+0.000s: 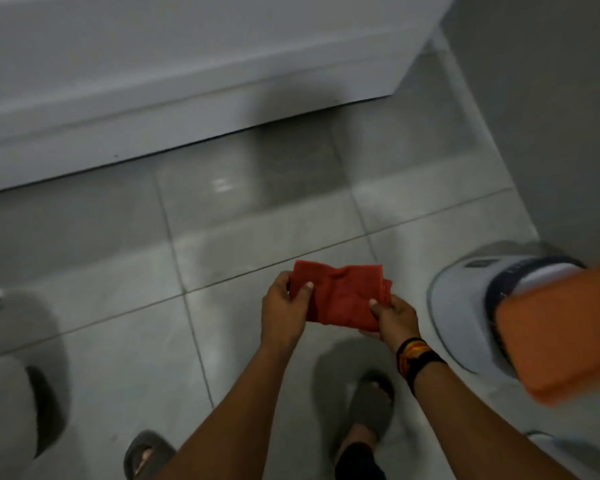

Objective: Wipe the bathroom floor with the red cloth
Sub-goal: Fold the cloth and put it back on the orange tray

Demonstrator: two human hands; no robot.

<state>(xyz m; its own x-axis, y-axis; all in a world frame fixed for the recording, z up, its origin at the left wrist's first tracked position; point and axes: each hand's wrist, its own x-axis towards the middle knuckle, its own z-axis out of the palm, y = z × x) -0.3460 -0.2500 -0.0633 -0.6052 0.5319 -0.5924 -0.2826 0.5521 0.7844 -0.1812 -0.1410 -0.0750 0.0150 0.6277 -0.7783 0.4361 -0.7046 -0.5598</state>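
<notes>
The red cloth (340, 295) is held up in the air above the floor (118, 271), stretched between 2 hands in front of the person, who is standing. The left hand (284, 310) pinches the cloth's left edge between thumb and fingers, and the right hand (394, 318), with a banded wrist, is clamped on the lower right corner. The cloth looks folded or bunched into a small pad, not spread flat. It does not touch the tiles, so by my reading the wiping has not begun.

Several things could go wrong from here. The tiles look glossy and show a pale reflection near the far middle; if they are wet, the 2 sandals (371, 407) at the near edge could slip as the person bends or squats. The grip is only at the edges, so the cloth could unfold or drop from 1 hand on the way down, and a loose cloth would smear rather than wipe. The space is tight: a white cabinet (153, 98) runs along the far side, a grey and white round object (465, 306) sits just right of the hands with an orange thing (561, 334) over it, and a pale rounded fixture (7, 393) stands at the near left. A wide sweep could knock any of them. The picture is blurred, so small dirt cannot be made out.
</notes>
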